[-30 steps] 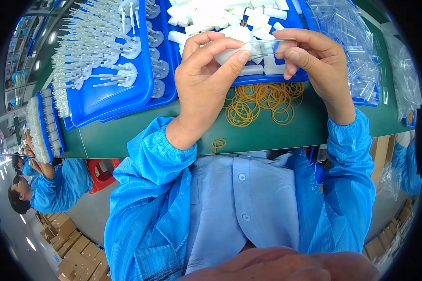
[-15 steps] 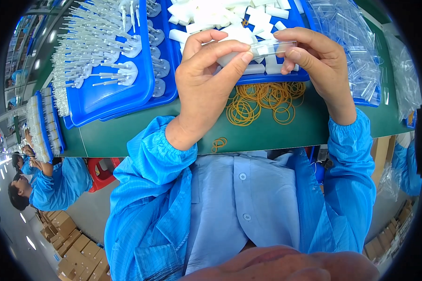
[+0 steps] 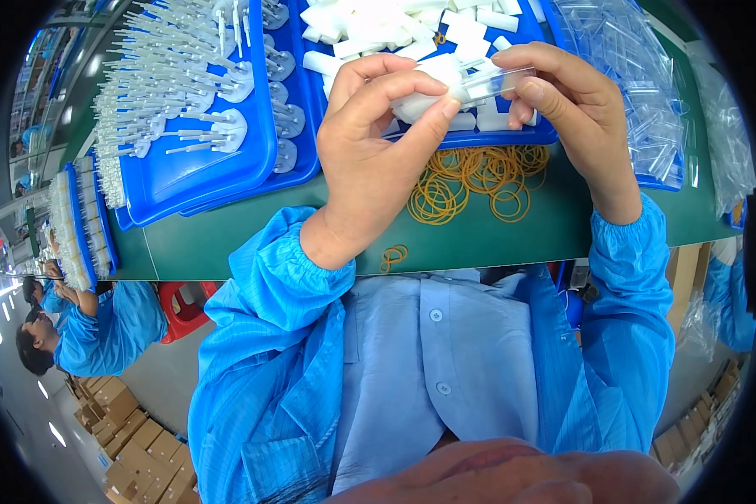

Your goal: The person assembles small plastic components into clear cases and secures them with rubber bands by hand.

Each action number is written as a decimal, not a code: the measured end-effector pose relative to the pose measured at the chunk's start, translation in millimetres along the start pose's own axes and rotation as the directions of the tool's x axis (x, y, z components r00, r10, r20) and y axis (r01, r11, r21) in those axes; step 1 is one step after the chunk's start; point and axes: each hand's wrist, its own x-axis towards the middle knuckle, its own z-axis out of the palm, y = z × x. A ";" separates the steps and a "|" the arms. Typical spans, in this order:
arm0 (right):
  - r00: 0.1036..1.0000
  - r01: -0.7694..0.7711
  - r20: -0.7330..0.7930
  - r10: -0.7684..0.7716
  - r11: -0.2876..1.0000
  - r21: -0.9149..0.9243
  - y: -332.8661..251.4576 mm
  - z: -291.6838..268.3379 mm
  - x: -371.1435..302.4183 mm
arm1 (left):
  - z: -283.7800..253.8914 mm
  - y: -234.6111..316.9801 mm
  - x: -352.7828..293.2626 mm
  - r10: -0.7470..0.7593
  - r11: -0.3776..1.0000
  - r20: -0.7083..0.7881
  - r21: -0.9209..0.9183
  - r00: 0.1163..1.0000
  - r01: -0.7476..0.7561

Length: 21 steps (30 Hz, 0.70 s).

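My left hand is closed on a white plastic part with a rounded body and thin prongs pointing right. Thumb and index finger pinch it above the front edge of a blue tray of white foam-like cylinders. My right hand pinches a short clear tube between thumb and fingers. The tube lies in line with the prongs, its left end at their tips; whether it surrounds one cannot be made out.
Yellow rubber bands lie on the green table below the tray. Left, blue trays hold many white pronged parts. Clear tubes fill a container at right. A co-worker sits far left near a red stool.
The white part has turned slightly in my left hand, so more of its body and prongs shows. The clear tube tilts a little differently and my right fingers have shifted slightly.
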 end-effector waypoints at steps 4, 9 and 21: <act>0.999 0.041 -0.012 -0.042 0.995 -0.091 -2.7 0.2 1.6 | -1.1 -1.9 0.5 0.002 1.000 0.017 0.000 1.000 -0.002; 0.999 0.031 -0.030 -0.037 0.985 -0.168 -5.6 3.1 3.8 | 3.3 -5.2 0.2 0.017 0.994 0.036 -0.106 0.999 -0.013; 0.991 -0.127 0.005 0.130 0.974 -0.186 -26.2 -0.8 11.3 | 4.4 -8.1 -3.4 -0.218 0.898 0.079 -0.374 0.973 0.232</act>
